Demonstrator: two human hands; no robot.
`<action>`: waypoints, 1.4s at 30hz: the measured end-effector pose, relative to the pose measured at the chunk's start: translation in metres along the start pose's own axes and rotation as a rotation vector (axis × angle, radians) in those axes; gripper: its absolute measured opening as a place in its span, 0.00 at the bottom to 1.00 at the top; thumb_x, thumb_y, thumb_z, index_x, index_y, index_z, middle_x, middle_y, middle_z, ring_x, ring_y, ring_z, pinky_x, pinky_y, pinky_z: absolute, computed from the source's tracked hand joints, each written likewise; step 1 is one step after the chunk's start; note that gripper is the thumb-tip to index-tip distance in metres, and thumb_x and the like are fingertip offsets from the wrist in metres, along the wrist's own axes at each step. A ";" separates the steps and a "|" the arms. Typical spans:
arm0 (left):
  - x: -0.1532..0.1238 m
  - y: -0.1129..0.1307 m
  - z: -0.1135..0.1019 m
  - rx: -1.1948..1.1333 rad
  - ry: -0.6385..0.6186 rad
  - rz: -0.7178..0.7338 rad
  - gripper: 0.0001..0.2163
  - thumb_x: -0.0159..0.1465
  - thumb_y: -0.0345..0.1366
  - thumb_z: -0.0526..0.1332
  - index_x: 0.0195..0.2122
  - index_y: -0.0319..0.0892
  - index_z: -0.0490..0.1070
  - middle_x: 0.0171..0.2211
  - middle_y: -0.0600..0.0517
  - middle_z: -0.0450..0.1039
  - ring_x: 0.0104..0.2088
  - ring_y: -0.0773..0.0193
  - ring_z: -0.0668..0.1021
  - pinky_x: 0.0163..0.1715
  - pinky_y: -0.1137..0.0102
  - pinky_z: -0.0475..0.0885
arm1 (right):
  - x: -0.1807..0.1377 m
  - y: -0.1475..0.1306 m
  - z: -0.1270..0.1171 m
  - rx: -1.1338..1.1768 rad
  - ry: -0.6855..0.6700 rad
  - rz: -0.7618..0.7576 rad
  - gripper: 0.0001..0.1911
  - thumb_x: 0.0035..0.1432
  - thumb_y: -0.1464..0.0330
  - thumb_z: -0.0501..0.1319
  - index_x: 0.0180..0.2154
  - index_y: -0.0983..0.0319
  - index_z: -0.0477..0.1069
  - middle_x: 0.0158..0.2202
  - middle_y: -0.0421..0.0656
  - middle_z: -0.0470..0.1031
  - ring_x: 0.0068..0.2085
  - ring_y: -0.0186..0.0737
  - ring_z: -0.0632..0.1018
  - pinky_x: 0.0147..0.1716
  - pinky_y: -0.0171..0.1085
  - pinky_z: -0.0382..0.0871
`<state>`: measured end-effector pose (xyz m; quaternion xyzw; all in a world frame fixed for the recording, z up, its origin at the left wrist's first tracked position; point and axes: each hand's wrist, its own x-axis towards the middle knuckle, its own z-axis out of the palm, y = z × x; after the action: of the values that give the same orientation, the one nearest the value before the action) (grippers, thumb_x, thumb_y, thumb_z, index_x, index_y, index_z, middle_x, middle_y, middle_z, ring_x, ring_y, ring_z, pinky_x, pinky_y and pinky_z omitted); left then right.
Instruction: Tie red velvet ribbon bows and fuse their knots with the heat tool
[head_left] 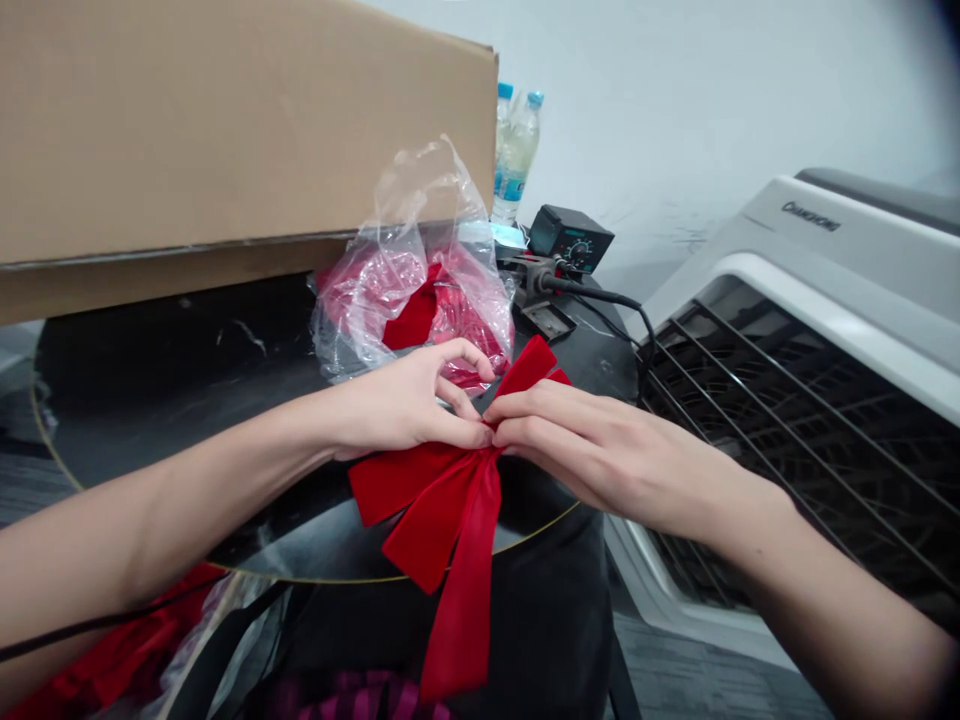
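A red velvet ribbon bow (442,510) lies at the front edge of a round black table (187,400), its tails hanging over the rim. My left hand (409,405) pinches the bow at its knot, fingers curled. My right hand (577,440) pinches the same knot from the right, fingertips pressed together against those of the left. One red loop (534,365) sticks up behind the fingers.
A clear plastic bag (416,275) with more red ribbon sits just behind the hands. A large cardboard box (225,130) overhangs the table's back. Two water bottles (516,155), a black soldering station (570,238) with cable, and a white air cooler (810,330) stand right. Red fabric (112,650) lies below left.
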<state>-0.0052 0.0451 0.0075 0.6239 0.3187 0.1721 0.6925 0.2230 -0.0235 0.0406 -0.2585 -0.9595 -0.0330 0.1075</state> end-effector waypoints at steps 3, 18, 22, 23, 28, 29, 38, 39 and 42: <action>0.000 -0.001 -0.001 0.057 -0.051 -0.004 0.24 0.56 0.30 0.74 0.48 0.47 0.64 0.32 0.53 0.81 0.31 0.65 0.82 0.31 0.75 0.73 | 0.002 0.002 0.006 0.050 -0.030 0.017 0.08 0.73 0.74 0.55 0.46 0.68 0.72 0.47 0.53 0.77 0.47 0.43 0.79 0.47 0.41 0.78; 0.005 -0.011 0.000 0.091 -0.080 0.023 0.25 0.54 0.24 0.70 0.49 0.48 0.62 0.32 0.54 0.80 0.35 0.56 0.86 0.33 0.69 0.77 | 0.022 -0.001 0.010 0.177 -0.237 0.272 0.07 0.71 0.74 0.56 0.41 0.66 0.71 0.39 0.48 0.75 0.36 0.41 0.78 0.35 0.40 0.72; 0.003 -0.010 0.000 0.086 -0.122 0.045 0.25 0.56 0.23 0.69 0.50 0.48 0.61 0.33 0.55 0.79 0.34 0.59 0.85 0.34 0.69 0.77 | 0.025 0.001 0.009 0.287 -0.236 0.330 0.03 0.69 0.74 0.59 0.39 0.64 0.70 0.39 0.45 0.76 0.36 0.39 0.78 0.36 0.38 0.70; 0.002 -0.010 0.000 0.089 -0.118 0.049 0.26 0.56 0.23 0.69 0.50 0.48 0.61 0.34 0.55 0.79 0.34 0.60 0.85 0.34 0.69 0.78 | 0.024 0.002 0.009 0.297 -0.217 0.333 0.02 0.69 0.74 0.59 0.40 0.65 0.71 0.40 0.46 0.76 0.37 0.39 0.78 0.37 0.38 0.69; 0.001 -0.007 0.000 0.128 -0.085 0.077 0.33 0.52 0.32 0.77 0.55 0.49 0.62 0.32 0.56 0.78 0.34 0.56 0.86 0.34 0.67 0.80 | 0.018 0.004 0.011 0.370 -0.136 0.352 0.03 0.69 0.72 0.62 0.44 0.64 0.74 0.37 0.40 0.79 0.34 0.34 0.78 0.35 0.34 0.67; 0.001 -0.007 0.000 0.139 -0.083 0.083 0.34 0.52 0.33 0.78 0.56 0.49 0.62 0.32 0.55 0.79 0.34 0.54 0.86 0.34 0.66 0.81 | 0.017 0.005 0.011 0.405 -0.124 0.362 0.02 0.68 0.72 0.63 0.43 0.63 0.75 0.35 0.38 0.79 0.32 0.32 0.77 0.33 0.33 0.65; 0.002 -0.001 -0.002 0.127 -0.085 -0.008 0.31 0.54 0.30 0.76 0.56 0.47 0.66 0.30 0.54 0.82 0.34 0.57 0.87 0.37 0.68 0.82 | 0.016 0.014 0.009 0.623 -0.115 0.427 0.05 0.68 0.68 0.65 0.42 0.60 0.80 0.33 0.35 0.81 0.31 0.30 0.78 0.33 0.30 0.68; 0.002 0.000 -0.002 0.118 -0.072 -0.019 0.30 0.54 0.29 0.76 0.55 0.47 0.67 0.30 0.54 0.82 0.34 0.57 0.87 0.37 0.69 0.81 | 0.016 0.013 0.009 0.592 -0.103 0.410 0.05 0.67 0.68 0.65 0.44 0.60 0.80 0.35 0.36 0.82 0.33 0.31 0.80 0.36 0.31 0.69; 0.003 0.001 -0.004 0.060 -0.043 -0.038 0.29 0.53 0.27 0.76 0.54 0.46 0.69 0.30 0.53 0.83 0.34 0.59 0.87 0.37 0.71 0.80 | 0.011 0.005 0.010 0.429 -0.033 0.341 0.07 0.68 0.68 0.65 0.47 0.60 0.78 0.48 0.43 0.80 0.43 0.37 0.81 0.45 0.35 0.72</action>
<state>-0.0052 0.0498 0.0080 0.6417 0.3206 0.1358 0.6834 0.2142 -0.0121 0.0339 -0.3879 -0.8888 0.1940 0.1481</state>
